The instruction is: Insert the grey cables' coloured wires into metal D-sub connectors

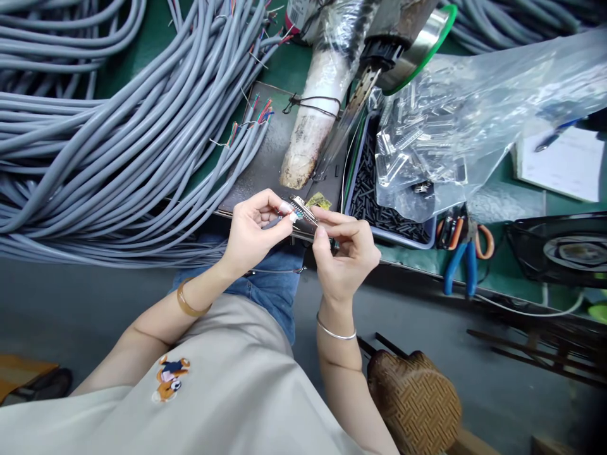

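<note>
Left of the rectangular blue-grey plastic bin (430, 239), the oblong silver connector (302, 207) shows shiny metal, and the round grey cables (142, 126) wear smooth, satiny plastic. A glossy, wrinkled, clear plastic bag (484, 114) drapes over the bin; beside it lie metal pliers (471, 265) with smooth blue plastic grips.

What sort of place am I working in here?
Probably a wiring workshop: grey cables with coloured wire ends are heaped on the green bench, a tray holds many short black pieces, and blue-handled pliers lie beside it.
</note>
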Motion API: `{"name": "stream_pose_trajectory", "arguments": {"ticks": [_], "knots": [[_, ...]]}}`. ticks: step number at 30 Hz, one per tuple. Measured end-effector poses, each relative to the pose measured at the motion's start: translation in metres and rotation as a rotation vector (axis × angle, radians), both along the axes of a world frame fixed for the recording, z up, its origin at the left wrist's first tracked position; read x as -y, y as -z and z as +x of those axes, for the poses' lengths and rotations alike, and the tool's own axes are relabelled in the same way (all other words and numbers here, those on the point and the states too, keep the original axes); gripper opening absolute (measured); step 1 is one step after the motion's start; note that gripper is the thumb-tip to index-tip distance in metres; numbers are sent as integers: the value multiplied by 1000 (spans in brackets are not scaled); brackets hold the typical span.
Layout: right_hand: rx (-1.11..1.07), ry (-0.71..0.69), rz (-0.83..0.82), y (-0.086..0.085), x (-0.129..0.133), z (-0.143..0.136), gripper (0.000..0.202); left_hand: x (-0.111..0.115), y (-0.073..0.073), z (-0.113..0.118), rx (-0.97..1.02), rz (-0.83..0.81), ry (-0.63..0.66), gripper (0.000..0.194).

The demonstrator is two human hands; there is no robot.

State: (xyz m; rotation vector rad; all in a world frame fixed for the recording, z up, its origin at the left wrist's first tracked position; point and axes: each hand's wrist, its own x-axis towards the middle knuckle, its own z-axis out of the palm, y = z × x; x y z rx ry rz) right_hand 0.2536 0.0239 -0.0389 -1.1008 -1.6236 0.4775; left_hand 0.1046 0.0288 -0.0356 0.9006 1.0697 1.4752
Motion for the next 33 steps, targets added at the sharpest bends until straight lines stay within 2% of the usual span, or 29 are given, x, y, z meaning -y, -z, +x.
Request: {"name": "stream_pose_trajectory", "arguments": {"ticks": [8, 16, 23, 27, 33], "knots": [[-46, -43, 0, -1, -10, 0, 13, -5, -8, 3, -43, 1, -49, 20], [46, -30, -10, -8, -12, 0, 12, -7, -13, 1, -71, 16, -59, 19], [84, -58, 73, -5, -9, 2, 13, -6, -10, -2, -49, -13, 6, 20], [145, -21, 118, -3, -7, 3, 14, -4, -8, -3, -43, -42, 27, 22], [21, -29, 20, -3, -6, 2, 14, 0, -9, -1, -24, -34, 21, 26]]}}
